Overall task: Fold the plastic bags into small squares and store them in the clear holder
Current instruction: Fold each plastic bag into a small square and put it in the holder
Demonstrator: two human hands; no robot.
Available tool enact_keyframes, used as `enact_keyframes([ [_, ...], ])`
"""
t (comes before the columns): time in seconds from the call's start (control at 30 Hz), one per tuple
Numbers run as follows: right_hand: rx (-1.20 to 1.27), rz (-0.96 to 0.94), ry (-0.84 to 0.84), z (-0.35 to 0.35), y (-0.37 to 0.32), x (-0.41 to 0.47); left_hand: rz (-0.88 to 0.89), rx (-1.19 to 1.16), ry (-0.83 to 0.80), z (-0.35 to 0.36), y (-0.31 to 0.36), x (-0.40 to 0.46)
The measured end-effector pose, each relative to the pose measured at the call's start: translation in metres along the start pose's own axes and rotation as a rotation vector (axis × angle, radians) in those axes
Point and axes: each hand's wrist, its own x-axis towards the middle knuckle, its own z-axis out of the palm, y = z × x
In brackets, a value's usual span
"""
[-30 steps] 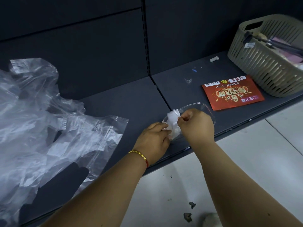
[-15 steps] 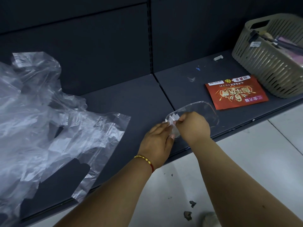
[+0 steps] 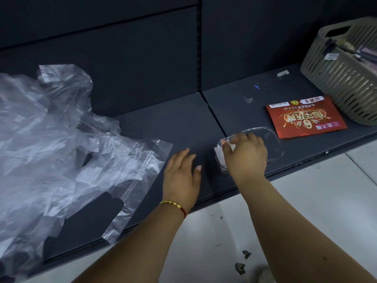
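Both hands are held over the front part of the shelf [image 3: 175,123]. The clear holder [image 3: 273,139] is found under and just behind the right hand [image 3: 245,158], with the folded bags [image 3: 220,154] stood in its left end, beside that hand's thumb. The left hand [image 3: 181,174] is placed just left of the holder, apart from it. The loose plastic bags [image 3: 67,152] are spread well to the left of the left hand. A leaflet [image 3: 306,117] is laid behind and right of the right hand, just beyond the holder, and a basket [image 3: 342,82] is set farther right and behind it.
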Motion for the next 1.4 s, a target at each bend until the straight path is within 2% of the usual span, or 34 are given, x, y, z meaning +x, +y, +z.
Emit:
enact_keyframes([
  [0.07,0.132,-0.105,0.138,0.000,-0.012,-0.010,-0.094,0.127,0.181,-0.008,-0.033,-0.010],
  [0.1,0.182,-0.153,0.171,0.002,-0.019,-0.016,-0.192,0.179,0.205,-0.012,-0.050,-0.015],
  [0.17,0.239,-0.221,0.140,0.007,-0.033,-0.030,-0.424,0.221,0.107,-0.024,-0.076,-0.024],
  [0.23,0.276,-0.274,0.074,0.013,-0.043,-0.043,-0.572,0.212,-0.008,-0.033,-0.093,-0.026],
  [0.37,0.312,-0.285,-0.059,0.014,-0.051,-0.063,-0.569,0.300,-0.233,-0.050,-0.105,-0.006],
  [0.47,0.369,-0.226,-0.117,0.003,-0.055,-0.066,-0.500,0.237,-0.227,-0.076,-0.099,0.001],
  [0.57,0.484,-0.122,-0.163,-0.016,-0.060,-0.061,-0.401,0.082,-0.134,-0.119,-0.073,0.004],
  [0.73,0.890,0.095,-0.323,-0.063,-0.071,-0.051,-0.428,-0.448,-0.175,-0.205,0.000,0.008],
  [0.83,1.051,0.011,-0.528,-0.094,-0.069,-0.045,-0.467,-0.661,-0.219,-0.249,0.037,0.000],
  [0.9,1.097,-0.100,-0.661,-0.118,-0.066,-0.039,-0.493,-0.854,-0.320,-0.274,0.057,-0.007],
  [1.07,1.063,-0.158,-0.941,-0.175,-0.076,-0.025,-0.461,-1.175,-0.539,-0.317,0.092,-0.036],
  [1.17,1.013,-0.220,-1.118,-0.191,-0.082,-0.032,-0.447,-1.227,-0.466,-0.330,0.111,-0.052],
  [1.23,1.107,-0.238,-1.114,-0.206,-0.083,-0.037,-0.475,-1.268,-0.366,-0.334,0.116,-0.061],
  [1.33,1.247,-0.141,-1.043,-0.233,-0.082,-0.037,-0.579,-1.388,-0.150,-0.330,0.107,-0.073],
  [1.4,1.265,-0.066,-0.963,-0.248,-0.081,-0.036,-0.632,-1.515,-0.117,-0.323,0.099,-0.084],
])
